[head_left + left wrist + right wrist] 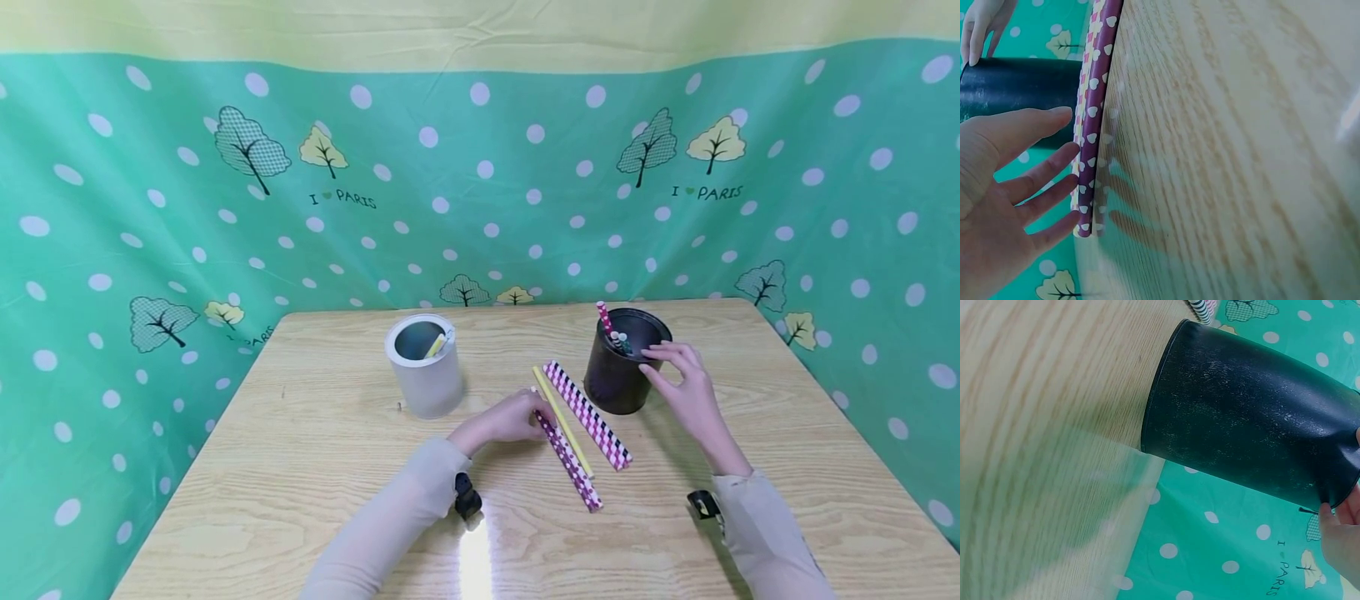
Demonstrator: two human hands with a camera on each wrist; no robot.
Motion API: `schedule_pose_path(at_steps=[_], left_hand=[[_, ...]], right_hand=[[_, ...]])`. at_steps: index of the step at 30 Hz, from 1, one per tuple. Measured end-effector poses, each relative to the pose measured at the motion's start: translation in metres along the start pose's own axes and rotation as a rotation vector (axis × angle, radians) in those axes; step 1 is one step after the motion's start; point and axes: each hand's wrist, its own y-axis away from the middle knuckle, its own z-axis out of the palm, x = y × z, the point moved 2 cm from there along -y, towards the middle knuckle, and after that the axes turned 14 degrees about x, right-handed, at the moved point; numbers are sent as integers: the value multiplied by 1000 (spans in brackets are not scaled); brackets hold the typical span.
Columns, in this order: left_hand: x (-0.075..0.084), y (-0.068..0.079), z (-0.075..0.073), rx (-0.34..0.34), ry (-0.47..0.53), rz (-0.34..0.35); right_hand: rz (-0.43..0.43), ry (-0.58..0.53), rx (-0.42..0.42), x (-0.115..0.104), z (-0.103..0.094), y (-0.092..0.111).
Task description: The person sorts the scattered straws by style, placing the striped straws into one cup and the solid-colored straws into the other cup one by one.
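Observation:
My left hand (517, 417) is at the upper end of the purple paper straws with white hearts (576, 468) on the table. The left wrist view shows its fingers spread and nearly straight, fingertips right at a purple straw (1092, 125). Beside these lie a yellow straw (575, 437) and pink-and-black patterned straws (588, 417). At the right, my right hand (686, 392) pinches the rim of an upright black can (617, 387), thumb outside and fingers over the opening. A red straw with white dots (603, 315) and other straw ends stick up inside that can.
A white can (429, 387) stands upright at the back left, with a yellow straw end (436, 345) and a pale blue one inside. The wooden table (300, 433) ends at a green dotted curtain (480, 183) behind and at both sides.

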Motion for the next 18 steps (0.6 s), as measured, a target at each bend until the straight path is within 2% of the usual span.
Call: schedule_pose_path(at_steps=[6,18], left_hand=[[2,1,1,-10,-37,-6],[7,4,4,-52,-177,-23]], right_hand=[[1,0,1,0,0,0],[6,-2,-5,0,0,1]])
